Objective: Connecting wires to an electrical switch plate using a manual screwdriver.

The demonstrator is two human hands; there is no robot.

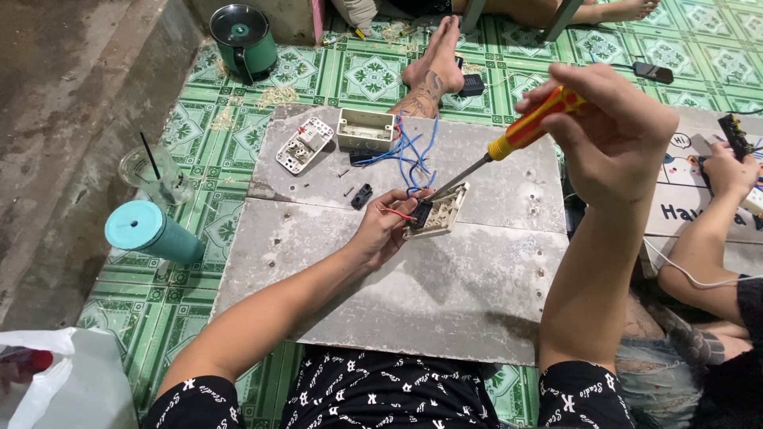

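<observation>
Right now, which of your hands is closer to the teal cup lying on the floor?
Left. The left hand holds the switch plate on the grey board, right of the teal cup. The right hand, gripping the screwdriver, is raised much farther right.

This is looking like a home floor serving as a makeshift electrical work spot. Glossy green floor tiles with white flower patterns (373, 75) are lying strewn with wood shavings, meeting bare grey concrete (71, 143) on the left. A rough grey cement board (413, 294) is sitting on the tiles as a work surface. A green electric kettle (242, 36) is standing far left, and a teal lidded tumbler (151, 232) is lying nearer.
</observation>
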